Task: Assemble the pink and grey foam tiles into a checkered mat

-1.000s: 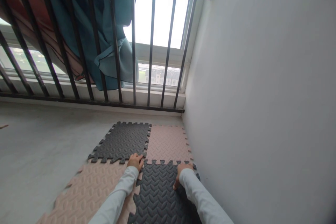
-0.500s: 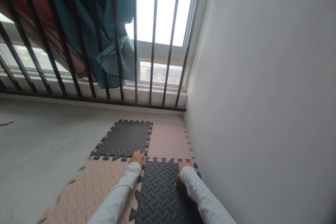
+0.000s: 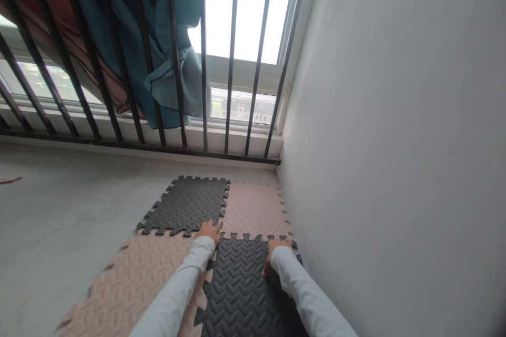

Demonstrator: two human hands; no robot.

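Several puzzle-edged foam mat tiles lie on the floor in a checker layout. My left hand (image 3: 208, 231) rests flat at the corner where the far dark grey tile (image 3: 190, 202), the far pink tile (image 3: 255, 210), the near pink tile (image 3: 146, 274) and the near dark grey tile (image 3: 241, 289) meet. Its fingers are stretched forward. On the far right edge of the near dark tile lies my right hand (image 3: 278, 248), thumb spread from the fingers, pressing the seam with the far pink tile. Along the near dark tile's left edge, pink teeth show beside it; I cannot tell whether they interlock.
A white wall (image 3: 387, 158) rises close on the right. Black railing (image 3: 174, 148) runs across the back before a window (image 3: 245, 16). Blue cloth (image 3: 166, 84) and reddish cloth (image 3: 90, 58) hang there. Grey floor (image 3: 67, 221) extends left, with a thin brownish piece (image 3: 10, 180) on it.
The view has tilted and shifted slightly. Both hands stay at nearly the same places on the tiles, and the tiles show no clear movement.
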